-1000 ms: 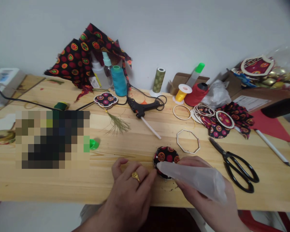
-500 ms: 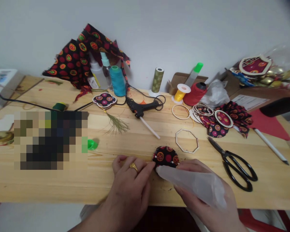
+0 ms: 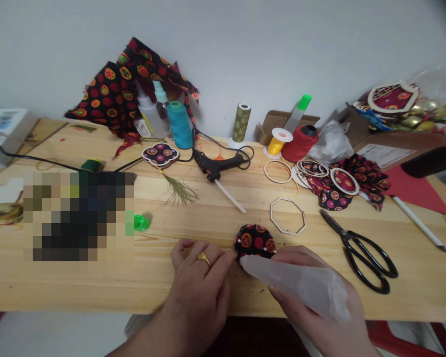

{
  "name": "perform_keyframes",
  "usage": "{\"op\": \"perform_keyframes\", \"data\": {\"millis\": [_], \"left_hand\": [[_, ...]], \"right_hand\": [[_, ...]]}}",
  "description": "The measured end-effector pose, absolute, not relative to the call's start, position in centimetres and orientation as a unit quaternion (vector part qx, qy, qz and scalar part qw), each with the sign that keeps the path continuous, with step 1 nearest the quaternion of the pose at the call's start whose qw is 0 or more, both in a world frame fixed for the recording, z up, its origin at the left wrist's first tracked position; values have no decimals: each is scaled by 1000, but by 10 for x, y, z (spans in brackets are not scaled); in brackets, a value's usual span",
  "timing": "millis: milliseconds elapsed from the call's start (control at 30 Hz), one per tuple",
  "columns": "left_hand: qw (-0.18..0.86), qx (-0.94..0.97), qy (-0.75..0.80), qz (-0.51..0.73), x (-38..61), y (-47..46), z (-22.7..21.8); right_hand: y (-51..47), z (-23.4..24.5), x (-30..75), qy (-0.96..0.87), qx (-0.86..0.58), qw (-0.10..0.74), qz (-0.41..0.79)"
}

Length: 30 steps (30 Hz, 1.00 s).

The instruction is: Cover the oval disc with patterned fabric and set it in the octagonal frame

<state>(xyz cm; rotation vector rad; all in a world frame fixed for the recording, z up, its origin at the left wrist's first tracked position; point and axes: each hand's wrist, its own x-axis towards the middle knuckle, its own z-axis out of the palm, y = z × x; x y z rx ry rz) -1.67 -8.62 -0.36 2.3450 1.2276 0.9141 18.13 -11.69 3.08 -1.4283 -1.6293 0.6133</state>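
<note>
A round piece covered in dark patterned fabric [image 3: 258, 239], with small white dots along its edge, lies near the table's front. My left hand [image 3: 204, 272], wearing a gold ring, rests on the wood with curled fingers; its index fingertip presses the piece's left edge, and the thumb is mostly hidden. My right hand [image 3: 319, 297] is closed around a translucent, cone-shaped squeeze bag [image 3: 293, 277]. The bag's narrow tip points left, touching or just above the fabric's lower left edge. Part of the piece is covered by the bag and right fingers.
Black-handled scissors [image 3: 360, 258] lie right of my hands, and an octagonal frame [image 3: 288, 216] beyond the piece. A glue gun [image 3: 219, 166] sits behind with its cable. Thread spools [image 3: 180, 125], fabric scraps, bottles and a cardboard box [image 3: 386, 144] line the wall. Part of the left side is pixelated.
Almost nothing differs. Both hands, the bag and the fabric piece keep nearly the same places; the view has shifted very slightly.
</note>
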Motion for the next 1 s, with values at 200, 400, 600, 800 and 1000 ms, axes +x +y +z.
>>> {"op": "perform_keyframes", "data": {"millis": [200,400,600,800,1000], "left_hand": [[171,828,430,317,-16,-87,-7],[180,831,426,309,-18,-87,-6],[182,840,417,296,-19,-87,-6],[173,841,415,302,-18,-87,-6],[163,841,413,309,-18,-87,-6]], "right_hand": [[-117,28,183,-642,-584,428,251],[-117,28,183,-637,-588,433,245],[-123,29,188,-640,-583,434,250],[-130,30,194,-647,-593,414,241],[-132,30,197,-654,-585,411,249]]}}
